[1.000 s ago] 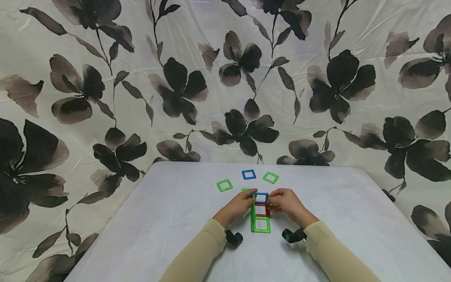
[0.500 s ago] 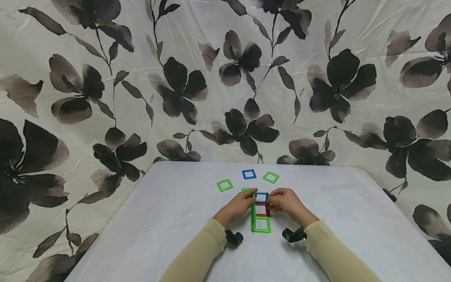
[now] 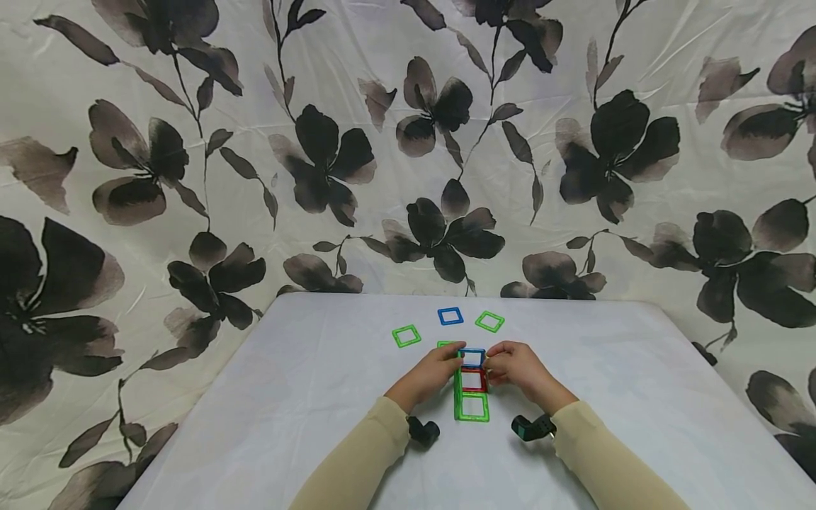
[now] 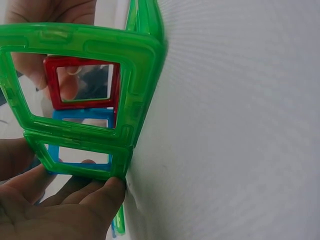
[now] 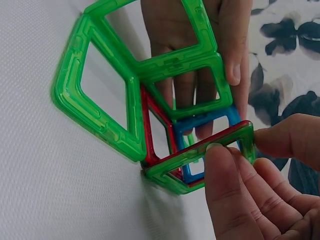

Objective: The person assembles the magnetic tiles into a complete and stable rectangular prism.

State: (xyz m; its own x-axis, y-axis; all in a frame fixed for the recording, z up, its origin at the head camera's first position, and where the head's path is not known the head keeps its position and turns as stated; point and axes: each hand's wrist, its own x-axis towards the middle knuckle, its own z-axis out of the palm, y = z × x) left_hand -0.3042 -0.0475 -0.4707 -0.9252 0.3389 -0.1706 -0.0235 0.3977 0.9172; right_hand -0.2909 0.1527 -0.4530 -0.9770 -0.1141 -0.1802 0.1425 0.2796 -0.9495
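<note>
Several open-frame magnetic tiles stand joined on the table. Green tiles (image 4: pixel 90 42) form an upright wall on the left. Along its foot run a blue tile (image 3: pixel 473 350), a red tile (image 3: pixel 473 370) and a green tile (image 3: pixel 474 418). My left hand (image 3: pixel 428 374) holds the far part of the wall, fingers behind the green frame and thumb at its upper edge. Opposite, my right hand (image 3: pixel 523 372) pinches a tilted tile with green and red edges (image 5: pixel 170 165) between thumb and fingers. Its lower end meets the red tile's side in the right wrist view.
Loose tiles lie farther back on the white table (image 3: pixel 306 397): a blue one (image 3: pixel 452 323), a green one (image 3: pixel 396 338) and another green one (image 3: pixel 481 317). A green edge (image 3: pixel 444 343) shows just beyond my left hand. A flowered cloth (image 3: pixel 357 234) hangs behind.
</note>
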